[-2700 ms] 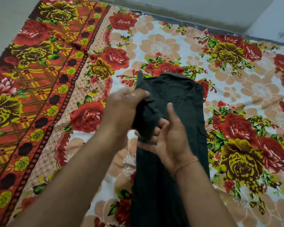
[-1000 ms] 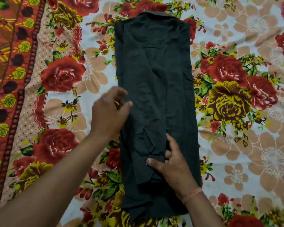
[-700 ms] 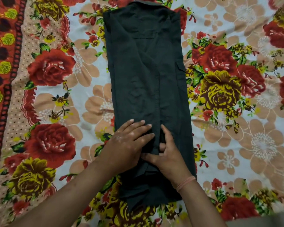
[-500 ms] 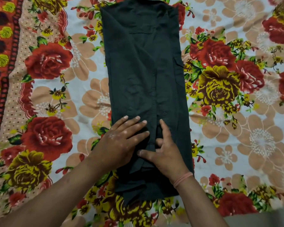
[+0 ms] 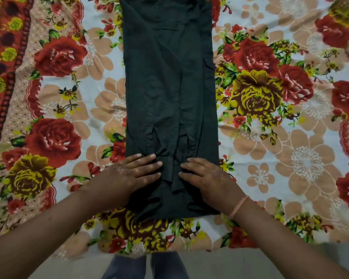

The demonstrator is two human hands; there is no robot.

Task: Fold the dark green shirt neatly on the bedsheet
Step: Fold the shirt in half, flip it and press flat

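Note:
The dark green shirt (image 5: 169,93) lies on the floral bedsheet (image 5: 270,150) as a long narrow strip, both sides folded in, its collar end cut off by the top of the frame. My left hand (image 5: 129,176) presses flat on the shirt's lower left part, fingers straight and pointing right. My right hand (image 5: 208,178), with a pink thread at the wrist, presses flat on the lower right part, fingers pointing left. A sleeve cuff lies wrinkled between the two hands. The hem (image 5: 175,212) sits near the sheet's front edge.
The sheet's red and orange border (image 5: 0,63) runs down the left side. Below the sheet's front edge a strip of grey floor (image 5: 270,264) shows, with my two legs in blue-grey trousers (image 5: 145,266).
Both hands slid down the shirt toward the hem and moved apart to its left and right sides. The view shifted closer, so the collar left the frame.

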